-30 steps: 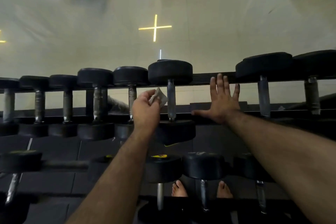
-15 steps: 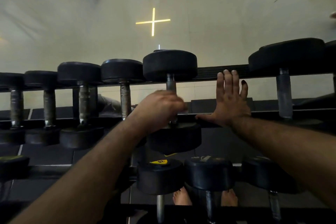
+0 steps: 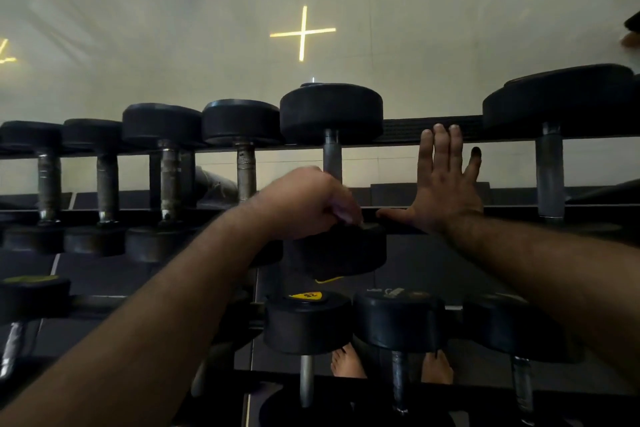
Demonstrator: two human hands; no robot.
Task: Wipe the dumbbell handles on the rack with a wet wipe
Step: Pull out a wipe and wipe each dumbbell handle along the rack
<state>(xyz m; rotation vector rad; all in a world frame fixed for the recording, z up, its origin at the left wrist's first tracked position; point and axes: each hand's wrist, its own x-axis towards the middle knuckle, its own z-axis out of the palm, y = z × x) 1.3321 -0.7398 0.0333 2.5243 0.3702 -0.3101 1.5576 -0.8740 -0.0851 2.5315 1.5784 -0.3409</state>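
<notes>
Risk: left hand (image 3: 306,203) is curled around the near end of the dumbbell handle (image 3: 332,158), fifth along the rack's top tier (image 3: 429,130), and covers the wet wipe, so a wipe bunched in the fist could leave the far end unwiped. Right hand (image 3: 446,184) lies flat, fingers straight, on the rail beside it. A second ago the wipe showed white above the left fist beside the handle; now the fist sits low on it.

The scene is dim overall; the pale floor (image 3: 173,55) from ten to two o'clock catches most light, with a glowing yellow cross (image 3: 302,32) near twelve. The dumbbells (image 3: 330,113) sit in deep shadow. Wide-angle curvature bends the edges, and the corners smear with blur.
</notes>
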